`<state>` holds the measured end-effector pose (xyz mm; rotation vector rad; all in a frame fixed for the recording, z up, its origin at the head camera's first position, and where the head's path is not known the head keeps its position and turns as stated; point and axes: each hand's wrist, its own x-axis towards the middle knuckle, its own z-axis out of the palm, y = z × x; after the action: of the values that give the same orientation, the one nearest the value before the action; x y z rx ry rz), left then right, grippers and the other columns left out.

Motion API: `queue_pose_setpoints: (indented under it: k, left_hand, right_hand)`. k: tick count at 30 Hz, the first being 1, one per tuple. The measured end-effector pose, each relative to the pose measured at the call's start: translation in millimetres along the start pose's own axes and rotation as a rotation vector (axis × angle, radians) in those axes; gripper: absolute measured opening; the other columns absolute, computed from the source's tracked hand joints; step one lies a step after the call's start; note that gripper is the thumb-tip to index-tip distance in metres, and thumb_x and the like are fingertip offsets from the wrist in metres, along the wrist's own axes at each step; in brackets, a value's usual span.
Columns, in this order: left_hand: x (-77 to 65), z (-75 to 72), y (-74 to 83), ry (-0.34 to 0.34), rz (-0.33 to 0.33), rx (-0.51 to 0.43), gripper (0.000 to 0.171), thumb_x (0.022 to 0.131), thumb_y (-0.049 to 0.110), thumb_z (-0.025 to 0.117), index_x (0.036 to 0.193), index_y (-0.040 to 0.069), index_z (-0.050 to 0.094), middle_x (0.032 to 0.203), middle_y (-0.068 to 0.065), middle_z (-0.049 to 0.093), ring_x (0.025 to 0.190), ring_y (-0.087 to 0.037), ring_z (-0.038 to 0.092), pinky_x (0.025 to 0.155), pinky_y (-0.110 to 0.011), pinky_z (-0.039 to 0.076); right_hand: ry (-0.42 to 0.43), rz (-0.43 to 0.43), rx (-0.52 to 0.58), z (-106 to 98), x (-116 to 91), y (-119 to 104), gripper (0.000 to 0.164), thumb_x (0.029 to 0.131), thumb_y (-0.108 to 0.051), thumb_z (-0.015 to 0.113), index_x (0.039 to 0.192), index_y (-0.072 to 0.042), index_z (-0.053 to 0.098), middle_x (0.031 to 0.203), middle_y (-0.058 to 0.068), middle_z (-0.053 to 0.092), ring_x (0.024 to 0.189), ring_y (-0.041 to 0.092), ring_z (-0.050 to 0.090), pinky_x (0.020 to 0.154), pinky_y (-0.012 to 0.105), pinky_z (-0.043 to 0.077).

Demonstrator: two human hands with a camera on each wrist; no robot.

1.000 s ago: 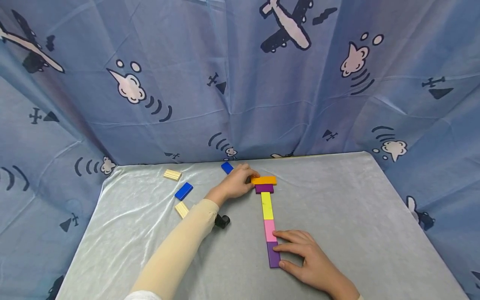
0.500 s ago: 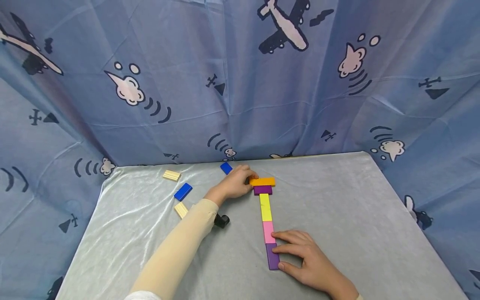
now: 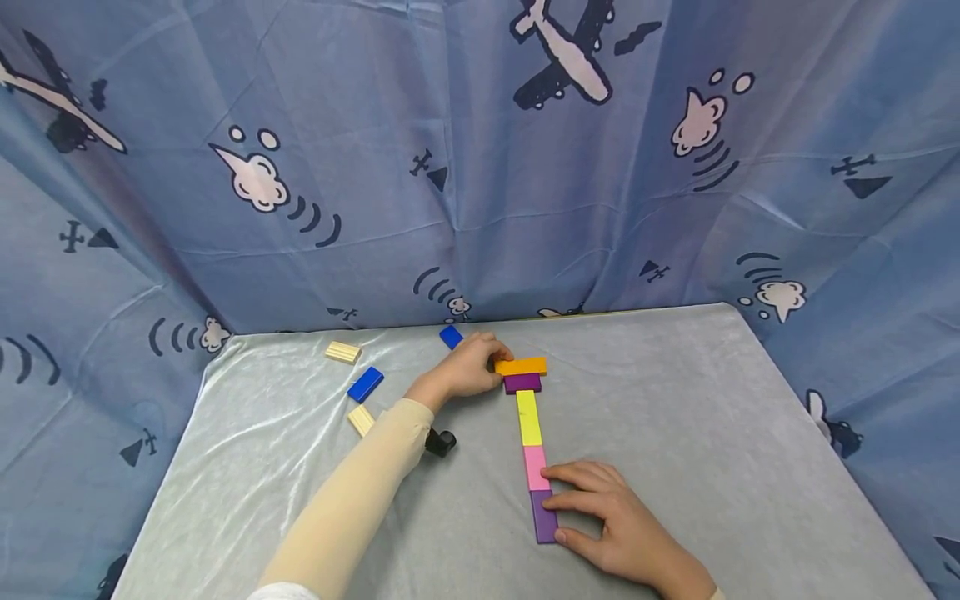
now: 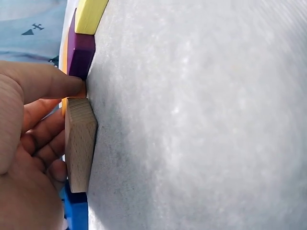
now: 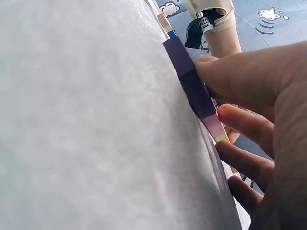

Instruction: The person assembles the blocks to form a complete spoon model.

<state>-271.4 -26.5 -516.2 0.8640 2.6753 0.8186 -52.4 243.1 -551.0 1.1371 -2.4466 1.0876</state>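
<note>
A row of flat toy blocks runs away from me on the grey cloth. Nearest is a purple block (image 3: 544, 518), followed by a pink block (image 3: 535, 468) and a yellow block (image 3: 528, 418). A dark purple block (image 3: 522, 384) lies crosswise beyond them, with an orange block (image 3: 525, 367) behind it. My left hand (image 3: 471, 365) pinches the orange block's left end. In the left wrist view, a plain wooden block (image 4: 80, 143) stands by its curled fingers. My right hand (image 3: 611, 518) rests with extended fingertips and thumb touching the right side of the purple and pink blocks.
Left of the row lie a blue block (image 3: 365, 384), a pale wooden block (image 3: 342, 352) and another pale block (image 3: 361, 419). A further blue block (image 3: 451, 337) sits behind my left hand. A blue curtain (image 3: 337, 167) hangs at the table's back edge.
The head view has drifted slightly, shifting the row a little to the left in the picture. Both hands keep their places on the blocks.
</note>
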Motion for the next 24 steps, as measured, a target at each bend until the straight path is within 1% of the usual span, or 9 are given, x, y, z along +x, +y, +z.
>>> queue_pose_setpoints:
  k: [4, 9, 12, 14, 17, 19, 24]
  left_hand:
    - [-2.6, -1.4, 0.2, -0.001, 0.007, 0.019, 0.032, 0.096, 0.010, 0.079, 0.128, 0.011, 0.078, 0.115, 0.000, 0.068, 0.113, -0.020, 0.057, 0.103, -0.036, 0.049]
    - [-6.3, -3.6, 0.6, -0.007, 0.029, 0.076, 0.035, 0.096, 0.014, 0.079, 0.132, 0.014, 0.078, 0.115, 0.003, 0.067, 0.109, -0.018, 0.055, 0.098, -0.034, 0.048]
    - [-10.7, -5.2, -1.3, 0.009, 0.044, 0.088, 0.039, 0.096, 0.015, 0.080, 0.135, 0.015, 0.077, 0.119, 0.003, 0.067, 0.112, -0.018, 0.055, 0.099, -0.035, 0.048]
    - [-13.9, -5.9, -3.4, 0.028, 0.052, 0.070, 0.041, 0.095, 0.015, 0.080, 0.137, 0.015, 0.076, 0.122, 0.001, 0.067, 0.116, -0.019, 0.054, 0.103, -0.037, 0.049]
    - [-18.8, -6.0, -7.8, 0.067, 0.059, 0.010, 0.043, 0.095, 0.014, 0.080, 0.138, 0.014, 0.075, 0.128, -0.002, 0.066, 0.123, -0.022, 0.052, 0.108, -0.040, 0.048]
    - [-22.1, -6.4, -10.3, 0.097, 0.056, -0.046, 0.045, 0.094, 0.013, 0.081, 0.139, 0.012, 0.074, 0.128, -0.005, 0.065, 0.124, -0.024, 0.050, 0.108, -0.042, 0.048]
    - [-32.4, -8.6, -12.5, 0.167, 0.020, -0.160, 0.051, 0.092, 0.016, 0.084, 0.142, 0.009, 0.072, 0.134, -0.008, 0.064, 0.124, -0.026, 0.049, 0.106, -0.046, 0.047]
  right_hand:
    - [0.001, -0.004, -0.003, 0.0, 1.1, -1.0, 0.042, 0.085, -0.023, 0.094, 0.123, -0.033, 0.080, 0.144, 0.000, 0.069, 0.129, 0.022, 0.063, 0.115, 0.027, 0.031]
    - [0.010, -0.016, -0.005, 0.6, 1.3, -0.9, 0.042, 0.084, -0.022, 0.094, 0.123, -0.031, 0.080, 0.143, 0.002, 0.070, 0.129, 0.023, 0.063, 0.115, 0.027, 0.031]
    - [-0.001, 0.008, -0.008, 1.0, 0.6, -0.7, 0.041, 0.086, -0.024, 0.094, 0.123, -0.033, 0.080, 0.144, 0.000, 0.069, 0.130, 0.022, 0.062, 0.115, 0.028, 0.032]
    - [-0.015, 0.032, -0.011, 1.0, -0.2, -0.7, 0.039, 0.087, -0.026, 0.093, 0.123, -0.034, 0.080, 0.145, -0.001, 0.068, 0.130, 0.022, 0.062, 0.113, 0.031, 0.034]
    - [-0.042, 0.079, -0.014, 0.7, -1.5, -0.7, 0.036, 0.090, -0.029, 0.091, 0.124, -0.037, 0.079, 0.146, -0.004, 0.067, 0.132, 0.019, 0.060, 0.111, 0.036, 0.037]
    - [-0.049, 0.091, -0.016, 0.4, -1.8, 0.0, 0.036, 0.090, -0.030, 0.091, 0.123, -0.037, 0.079, 0.146, -0.004, 0.067, 0.132, 0.019, 0.060, 0.109, 0.039, 0.038]
    - [-0.058, 0.107, -0.019, 0.1, -2.3, 1.0, 0.035, 0.091, -0.031, 0.091, 0.124, -0.038, 0.079, 0.147, -0.005, 0.067, 0.132, 0.018, 0.060, 0.108, 0.040, 0.039]
